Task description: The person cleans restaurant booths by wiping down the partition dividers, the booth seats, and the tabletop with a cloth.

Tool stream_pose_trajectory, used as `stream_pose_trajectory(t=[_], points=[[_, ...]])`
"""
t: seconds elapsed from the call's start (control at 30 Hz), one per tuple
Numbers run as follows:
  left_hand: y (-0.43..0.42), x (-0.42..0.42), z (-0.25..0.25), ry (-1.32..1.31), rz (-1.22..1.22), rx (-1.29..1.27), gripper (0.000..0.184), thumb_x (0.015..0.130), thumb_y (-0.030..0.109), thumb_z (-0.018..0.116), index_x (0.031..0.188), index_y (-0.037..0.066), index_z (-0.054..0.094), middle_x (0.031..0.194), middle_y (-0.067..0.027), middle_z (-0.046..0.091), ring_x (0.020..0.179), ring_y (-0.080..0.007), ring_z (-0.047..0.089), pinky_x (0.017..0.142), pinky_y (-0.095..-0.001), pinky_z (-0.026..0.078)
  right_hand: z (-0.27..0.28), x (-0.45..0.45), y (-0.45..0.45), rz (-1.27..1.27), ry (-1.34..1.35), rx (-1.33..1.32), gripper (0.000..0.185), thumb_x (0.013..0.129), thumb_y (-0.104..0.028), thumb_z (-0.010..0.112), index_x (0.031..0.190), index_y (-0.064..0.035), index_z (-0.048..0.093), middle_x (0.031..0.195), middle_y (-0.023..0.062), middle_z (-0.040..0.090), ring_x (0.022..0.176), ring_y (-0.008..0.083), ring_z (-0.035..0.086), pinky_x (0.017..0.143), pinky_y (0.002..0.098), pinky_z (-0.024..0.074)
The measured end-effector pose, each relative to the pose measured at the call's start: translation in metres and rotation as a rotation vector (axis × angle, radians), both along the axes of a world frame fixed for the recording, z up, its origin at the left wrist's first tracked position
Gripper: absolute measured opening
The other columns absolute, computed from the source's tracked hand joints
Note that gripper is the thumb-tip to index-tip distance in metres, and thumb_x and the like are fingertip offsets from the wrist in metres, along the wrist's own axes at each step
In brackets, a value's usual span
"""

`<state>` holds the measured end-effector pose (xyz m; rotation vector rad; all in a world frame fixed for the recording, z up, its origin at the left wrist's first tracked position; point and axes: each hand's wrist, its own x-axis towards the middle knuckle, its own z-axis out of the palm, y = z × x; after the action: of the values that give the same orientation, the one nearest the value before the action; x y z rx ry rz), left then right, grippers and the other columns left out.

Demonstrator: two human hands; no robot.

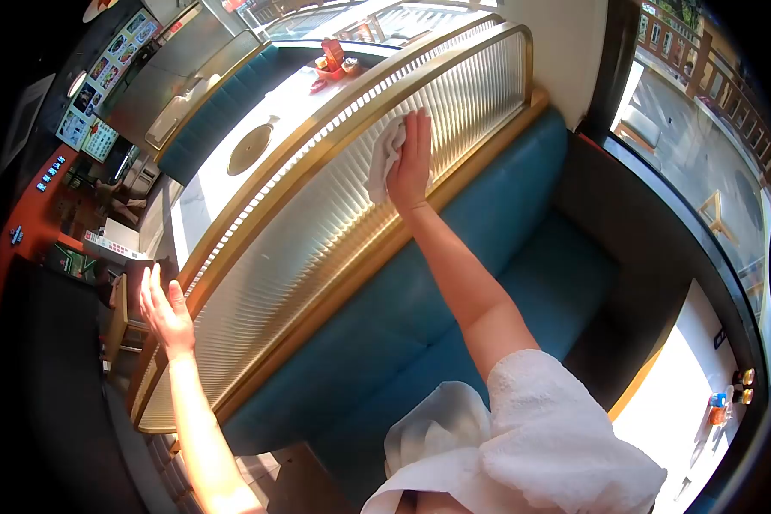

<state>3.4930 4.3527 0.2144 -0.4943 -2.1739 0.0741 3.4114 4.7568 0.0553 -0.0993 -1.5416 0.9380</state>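
"Fingers of the right hand (411, 163), how do they lie?"

"Stretched out and close together, over a white cloth (384, 163) rather than curled into a fist."

"And where is the cloth?"

"Between that hand and the ribbed panel (317, 231), toward the panel's upper right end. It is bunched, and part of it hangs past the palm on the left side."

"What about the left hand (170, 321)?"

"Open, with the thumb apart from the raised fingers. It is beside the lower left part of the wooden frame (270, 206); I cannot tell whether it touches."

"What lies below the panel?"

"A blue bench (360, 334), running along its near side. The right arm reaches up across it, out of a white sleeve (557, 420)."

"And beyond the panel?"

"A white table (206, 193) with a round plate (250, 150) in its top and a red caddy (338, 67) near the far end."

"Anything at the lower right?"

"Another table (681, 377), brightly lit, with small jars (744, 385) at its edge."
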Motion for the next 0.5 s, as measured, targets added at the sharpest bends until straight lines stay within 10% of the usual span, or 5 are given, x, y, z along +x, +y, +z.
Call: stream_pose_trajectory(t=[0.4,0.5], points=[[-0.007,0.006,0.001,-0.195,0.064,0.034,0.034,0.094,0.018,0.036,0.110,-0.003,0.057,0.113,-0.0166,0.058,0.107,-0.0314,0.053,0.095,-0.0388,0.037,0.015,-0.099,0.299,-0.682,-0.129,-0.072,0.047,0.089,-0.033,0.048,0.133,-0.0162,0.043,0.138,0.0217,0.033,0.125,0.0407,0.035,0.100,0.0505,0.0308],[-0.007,0.007,0.000,-0.222,0.077,0.060,0.031,0.093,0.015,0.038,0.110,-0.003,0.057,0.111,-0.0164,0.059,0.106,-0.0308,0.053,0.094,-0.0381,0.038,-0.065,-0.129,0.341,1.251,1.202,-0.625,0.045,0.092,-0.039,0.041,0.133,-0.0196,0.041,0.135,0.0223,0.036,0.120,0.0399,0.039,0.098,0.0484,0.0332]])
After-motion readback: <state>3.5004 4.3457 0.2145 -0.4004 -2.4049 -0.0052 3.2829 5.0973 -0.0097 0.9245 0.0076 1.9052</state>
